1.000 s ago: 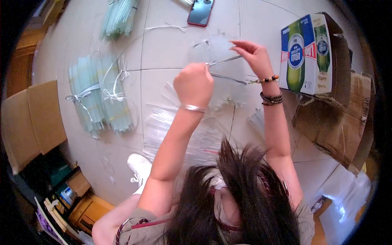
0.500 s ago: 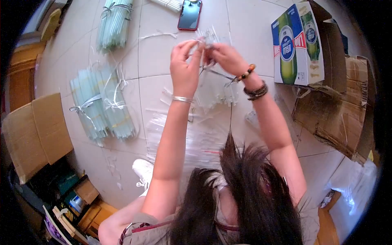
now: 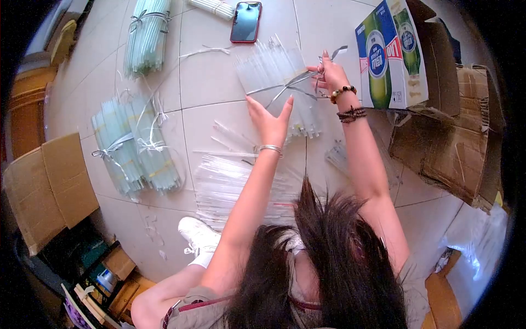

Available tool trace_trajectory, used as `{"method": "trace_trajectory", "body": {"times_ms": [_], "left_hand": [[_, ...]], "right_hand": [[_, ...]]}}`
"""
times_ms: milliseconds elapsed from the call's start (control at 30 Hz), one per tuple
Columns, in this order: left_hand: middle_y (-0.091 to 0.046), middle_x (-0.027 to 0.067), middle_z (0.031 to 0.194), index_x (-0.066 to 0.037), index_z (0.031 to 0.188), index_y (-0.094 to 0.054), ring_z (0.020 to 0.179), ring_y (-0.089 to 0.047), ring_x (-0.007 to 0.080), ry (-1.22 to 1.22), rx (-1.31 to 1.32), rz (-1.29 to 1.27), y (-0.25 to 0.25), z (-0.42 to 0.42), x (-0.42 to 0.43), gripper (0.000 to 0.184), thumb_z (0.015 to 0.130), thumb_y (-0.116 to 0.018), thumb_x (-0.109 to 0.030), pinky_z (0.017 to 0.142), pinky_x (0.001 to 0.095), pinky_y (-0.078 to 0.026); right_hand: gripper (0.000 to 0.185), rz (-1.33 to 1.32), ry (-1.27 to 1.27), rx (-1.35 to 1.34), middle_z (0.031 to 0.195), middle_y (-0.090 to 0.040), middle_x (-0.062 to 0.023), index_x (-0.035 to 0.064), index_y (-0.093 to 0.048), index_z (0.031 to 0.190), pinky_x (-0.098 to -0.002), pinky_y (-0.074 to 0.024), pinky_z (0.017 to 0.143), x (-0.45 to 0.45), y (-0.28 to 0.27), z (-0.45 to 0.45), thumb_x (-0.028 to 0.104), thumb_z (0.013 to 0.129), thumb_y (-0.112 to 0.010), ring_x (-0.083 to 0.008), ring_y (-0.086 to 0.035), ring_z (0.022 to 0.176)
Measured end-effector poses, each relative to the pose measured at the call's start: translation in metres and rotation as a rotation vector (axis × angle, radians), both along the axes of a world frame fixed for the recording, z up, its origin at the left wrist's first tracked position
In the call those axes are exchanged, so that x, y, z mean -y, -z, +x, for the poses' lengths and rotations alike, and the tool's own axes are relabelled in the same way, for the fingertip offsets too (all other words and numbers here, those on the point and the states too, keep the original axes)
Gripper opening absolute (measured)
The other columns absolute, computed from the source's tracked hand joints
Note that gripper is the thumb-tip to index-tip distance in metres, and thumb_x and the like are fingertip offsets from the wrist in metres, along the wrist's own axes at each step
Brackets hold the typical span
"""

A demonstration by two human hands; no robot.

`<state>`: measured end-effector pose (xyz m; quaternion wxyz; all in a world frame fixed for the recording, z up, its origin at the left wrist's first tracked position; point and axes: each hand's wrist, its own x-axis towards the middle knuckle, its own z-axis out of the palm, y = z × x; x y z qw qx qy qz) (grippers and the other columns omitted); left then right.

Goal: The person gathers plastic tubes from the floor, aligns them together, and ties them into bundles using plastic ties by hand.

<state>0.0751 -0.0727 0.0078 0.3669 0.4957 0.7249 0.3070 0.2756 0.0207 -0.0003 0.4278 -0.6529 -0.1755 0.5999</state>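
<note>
Visibly two hands at one bundle (ribbon-tied).

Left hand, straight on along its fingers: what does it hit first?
Likely the ribbon-tied straw bundle, right in front of the left hand; whether they touch is unclear here.

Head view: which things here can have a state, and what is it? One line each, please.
Centre straw bundle: bound, lying down
Grey ribbon: round that bundle, crossed on top
Left hand: open, thumb and fingers spread
Right hand: at the ribbon, grip unclear
Two straw bundles at picture left: tied
Top straw bundle: tied
Loose straws: untied, spread out
Phone: flat, screen up
White shoe: worn
</note>
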Motion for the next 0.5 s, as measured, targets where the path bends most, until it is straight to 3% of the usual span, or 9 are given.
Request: {"method": "trace_trajectory", "body": {"times_ms": [100,133,200,267,367,433,500], "left_hand": [[-0.017,0.0343,0.15,0.012,0.147,-0.005,0.142,-0.018,0.042,-0.038,0.073,0.03,0.0,-0.001,-0.001,0.124,0.072,-0.075,-0.058,0.117,0.0454,-0.018],[-0.017,0.0343,0.15,0.012,0.147,-0.006,0.142,-0.017,0.042,-0.043,0.104,0.036,-0.001,0.0,-0.001,0.125,0.071,-0.076,-0.059,0.117,0.0456,-0.018],[-0.015,0.0338,0.151,0.011,0.147,-0.006,0.143,-0.016,0.0419,0.049,-0.001,0.105,-0.002,0.003,0.002,0.128,0.069,-0.077,-0.06,0.117,0.0454,-0.017],[-0.014,0.0332,0.152,0.011,0.147,-0.006,0.143,-0.015,0.042,0.085,-0.067,0.148,0.001,0.007,0.006,0.13,0.066,-0.079,-0.06,0.117,0.045,-0.017],[-0.013,0.0315,0.153,0.01,0.148,-0.005,0.144,-0.015,0.0407,0.05,-0.081,0.151,0.003,0.013,0.004,0.132,0.064,-0.082,-0.057,0.118,0.0436,-0.016],[-0.013,0.0297,0.153,0.009,0.148,-0.005,0.144,-0.015,0.0376,0.035,-0.051,0.11,0.004,0.014,0.003,0.13,0.064,-0.083,-0.052,0.118,0.0419,-0.017],[-0.018,0.0271,0.153,0.008,0.149,-0.005,0.143,-0.022,0.0331,0.072,0.355,0.078,0.014,-0.002,0.001,0.125,0.066,-0.083,-0.044,0.116,0.0407,-0.021]], "right_hand": [[0.055,0.144,-0.061,0.13,0.093,-0.071,-0.0132,0.0047,-0.057,0.076,-0.0327,-0.0526,0.053,0.005,-0.054,-0.013,0.051,0.1,-0.041,-0.0168,-0.063,0.063],[0.055,0.455,-0.202,0.427,0.089,-0.071,-0.0127,0.0049,-0.057,0.073,-0.0333,-0.0522,0.054,0.01,-0.07,-0.025,0.051,0.1,-0.042,-0.0174,-0.064,0.065],[0.057,0.668,-0.439,0.677,0.076,-0.064,-0.0098,0.0065,-0.053,0.064,-0.033,-0.0508,0.058,0.016,-0.114,-0.05,0.051,0.099,-0.044,-0.0163,-0.061,0.064],[0.065,0.48,-0.613,0.579,0.055,-0.05,-0.0049,0.0093,-0.042,0.052,-0.0312,-0.049,0.063,0.013,-0.166,-0.072,0.054,0.098,-0.044,-0.013,-0.051,0.059],[0.059,0.401,-0.463,-0.169,0.052,-0.038,0.0016,0.013,-0.038,0.054,-0.0296,-0.0469,0.07,0.008,-0.167,-0.079,0.049,0.1,-0.044,-0.0117,-0.041,0.055],[0.054,0.273,-0.389,-0.398,0.053,-0.032,0.0039,0.0154,-0.034,0.056,-0.0286,-0.0454,0.074,0.013,-0.176,-0.088,0.044,0.101,-0.044,-0.0115,-0.035,0.054],[0.049,0.183,-0.355,-0.498,0.054,-0.029,0.0068,0.019,-0.03,0.06,-0.0292,-0.045,0.076,0.027,-0.191,-0.097,0.04,0.103,-0.041,-0.0101,-0.028,0.053]]}}
